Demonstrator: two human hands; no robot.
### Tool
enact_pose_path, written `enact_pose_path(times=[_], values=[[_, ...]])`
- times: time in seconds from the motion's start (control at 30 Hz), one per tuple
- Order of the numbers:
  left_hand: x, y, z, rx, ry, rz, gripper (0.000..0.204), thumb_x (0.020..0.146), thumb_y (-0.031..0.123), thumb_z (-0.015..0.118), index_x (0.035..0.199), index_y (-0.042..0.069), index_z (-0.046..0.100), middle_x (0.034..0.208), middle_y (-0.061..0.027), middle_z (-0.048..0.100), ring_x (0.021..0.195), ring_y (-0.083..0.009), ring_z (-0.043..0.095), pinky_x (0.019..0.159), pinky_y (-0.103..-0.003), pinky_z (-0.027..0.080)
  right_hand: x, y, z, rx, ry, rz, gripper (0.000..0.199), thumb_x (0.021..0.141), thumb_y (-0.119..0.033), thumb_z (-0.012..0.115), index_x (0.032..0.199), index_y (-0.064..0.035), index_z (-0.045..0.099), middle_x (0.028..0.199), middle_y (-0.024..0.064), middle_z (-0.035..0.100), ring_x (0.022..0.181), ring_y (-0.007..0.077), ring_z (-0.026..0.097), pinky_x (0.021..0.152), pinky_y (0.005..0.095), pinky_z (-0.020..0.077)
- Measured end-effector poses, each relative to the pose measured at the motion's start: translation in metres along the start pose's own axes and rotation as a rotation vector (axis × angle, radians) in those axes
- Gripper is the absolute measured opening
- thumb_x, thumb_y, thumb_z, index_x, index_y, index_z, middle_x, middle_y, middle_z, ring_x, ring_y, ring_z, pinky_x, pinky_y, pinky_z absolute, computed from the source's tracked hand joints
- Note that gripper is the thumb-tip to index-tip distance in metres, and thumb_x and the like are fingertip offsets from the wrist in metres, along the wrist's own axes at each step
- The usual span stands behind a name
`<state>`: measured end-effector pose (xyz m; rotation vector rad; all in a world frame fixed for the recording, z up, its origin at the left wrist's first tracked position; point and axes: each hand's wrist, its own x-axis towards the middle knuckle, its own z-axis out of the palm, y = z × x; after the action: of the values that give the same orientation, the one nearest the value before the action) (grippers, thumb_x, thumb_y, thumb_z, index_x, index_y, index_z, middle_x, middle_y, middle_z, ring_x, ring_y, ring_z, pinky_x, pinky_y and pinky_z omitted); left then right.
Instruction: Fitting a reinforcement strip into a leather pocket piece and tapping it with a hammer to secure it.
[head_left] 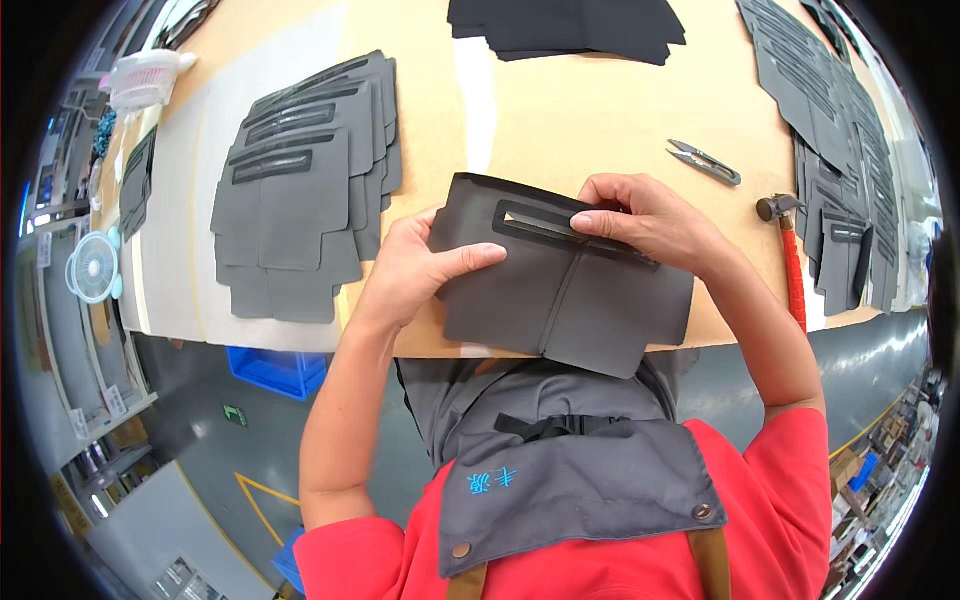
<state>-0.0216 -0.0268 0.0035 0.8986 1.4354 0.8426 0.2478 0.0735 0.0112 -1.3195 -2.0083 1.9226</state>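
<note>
A dark grey leather-like panel [500, 305] with stepped corners is tilted up at the table's near edge. It has a long slot with a black border near its top and a seam or fold line down the middle. My left hand [420, 262] grips its left edge, thumb on the front, fingers hidden behind. My right hand [650, 220] pinches the top edge near the slot's right part, its thumb lying on the slot's border and its other fingers mostly hidden behind. A pale strip shows through the slot's left part.
Overlapping similar panels [300, 200] lie at left, and more panels [850, 150] at right. Black pieces [575, 25] sit at the far side. Thread snips [705, 162] and a red-handled hammer [792, 260] lie right of my right hand. A small fan [93, 267] stands at the left edge.
</note>
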Motion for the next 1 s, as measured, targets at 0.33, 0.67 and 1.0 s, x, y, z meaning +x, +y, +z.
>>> enact_pose_path(times=[0.33,0.67,1.0], values=[[0.016,0.017,0.017,-0.199,-0.171,-0.341,0.041,0.083,0.008,0.085,0.121,0.0,0.072,0.11,-0.0063,0.075,0.096,-0.0144,0.071,0.087,-0.03,0.057,-0.004,0.009,0.016,-0.453,0.506,-0.625,0.016,0.088,-0.022,0.08,0.095,-0.0134,0.068,0.091,0.0008,0.069,0.093,0.0251,0.059,0.088,0.0403,0.041],[0.014,-0.005,0.041,0.347,0.234,0.165,0.019,0.088,0.008,0.081,0.102,-0.001,0.072,0.087,-0.0049,0.07,0.072,-0.0089,0.064,0.067,-0.024,0.054,0.011,0.03,0.036,-0.59,0.368,-0.509,0.013,0.087,-0.013,0.075,0.096,-0.0122,0.067,0.087,0.0016,0.064,0.088,0.023,0.061,0.082,0.0381,0.0426],[0.023,0.002,0.051,0.426,0.206,0.104,0.01,0.089,0.006,0.077,0.091,-0.002,0.072,0.08,-0.0078,0.071,0.064,-0.0111,0.065,0.063,-0.027,0.053,0.017,0.051,0.041,-0.596,0.47,-0.774,0.028,0.079,-0.005,0.076,0.107,-0.008,0.074,0.091,0.0047,0.063,0.084,0.0242,0.06,0.074,0.0368,0.0521]])
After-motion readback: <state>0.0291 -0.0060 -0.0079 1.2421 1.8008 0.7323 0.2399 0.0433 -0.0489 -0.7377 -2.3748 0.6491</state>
